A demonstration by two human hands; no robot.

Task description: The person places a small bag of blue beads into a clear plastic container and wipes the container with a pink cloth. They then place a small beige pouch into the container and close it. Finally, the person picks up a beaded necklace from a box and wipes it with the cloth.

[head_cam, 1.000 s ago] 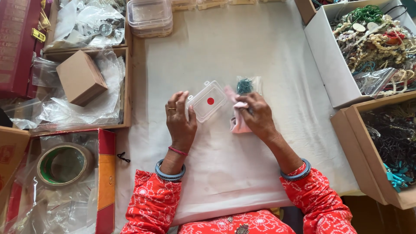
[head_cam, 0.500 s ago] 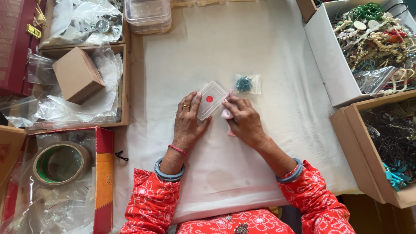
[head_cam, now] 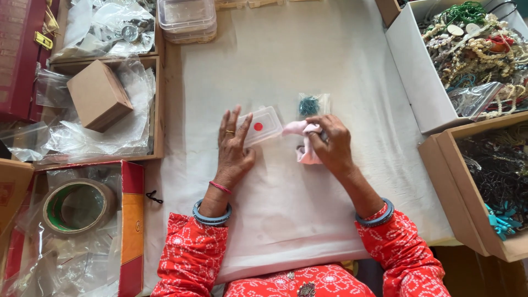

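- Head view, only one camera here: the left hand [head_cam: 234,146] lies flat with its fingers [head_cam: 228,118] spread and open, pressing the edge of a small clear plastic box [head_cam: 263,125] with a red dot on its lid. Looks like it's just pinning the box so it doesn't slide on the cloth.
- The box sits on the white cloth-covered tabletop [head_cam: 286,60], about dead centre, touching the left fingertips.
- The right hand [head_cam: 330,146] has its fingers curled shut around a small pink cloth [head_cam: 301,127]. One end pokes out toward the box, the rest hangs below the hand. Probably bunched like that to keep a firm pad at the tip.
- Just above the right hand lies a little clear zip bag [head_cam: 313,104] with something teal inside, near the box, lying free of either hand.
- Left side: a tray with a brown cardboard box [head_cam: 98,94] on crinkled plastic bags, and below it a roll of tape [head_cam: 77,208] inside a red and orange carton.
- Top edge: a stack of empty clear plastic containers [head_cam: 187,19], same kind as the small box, kept within reach.
- Right side: a white box heaped with beaded necklaces [head_cam: 478,47], and a cardboard box of dark jewellery [head_cam: 495,176] with some teal pieces at its lower corner.
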